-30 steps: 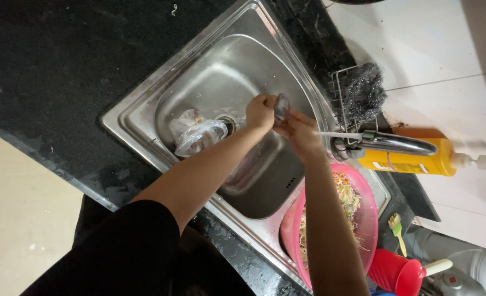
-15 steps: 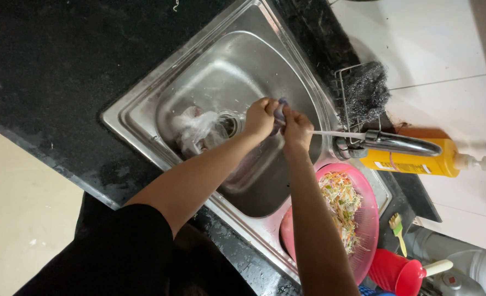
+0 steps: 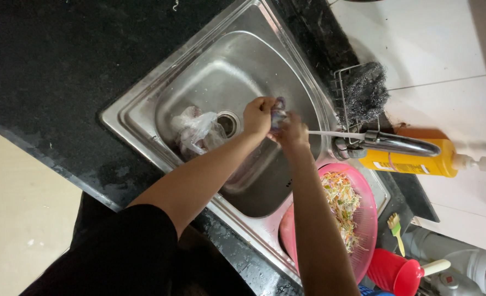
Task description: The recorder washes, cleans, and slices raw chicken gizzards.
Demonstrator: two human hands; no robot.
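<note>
My left hand (image 3: 258, 115) and my right hand (image 3: 291, 130) meet over the steel sink (image 3: 144, 98), pressed together around a small purple object (image 3: 279, 109) that shows between the fingers. What the object is I cannot tell. A thin stream of water (image 3: 330, 134) runs from the tap (image 3: 391, 145) onto my hands. Left of my hands, beside the drain (image 3: 229, 121), a crumpled clear plastic bag (image 3: 196, 131) lies in the basin.
A pink colander (image 3: 363, 219) with shredded vegetables sits at the sink's near right corner. A wire rack with a steel scrubber (image 3: 366, 87), a yellow pump bottle (image 3: 413, 161), a red cup (image 3: 396, 271) and a small brush (image 3: 396, 230) line the dark counter (image 3: 51, 71).
My hands have stayed together under the stream, working the small object between them. The pink colander shows further clear of my right arm than a second ago.
</note>
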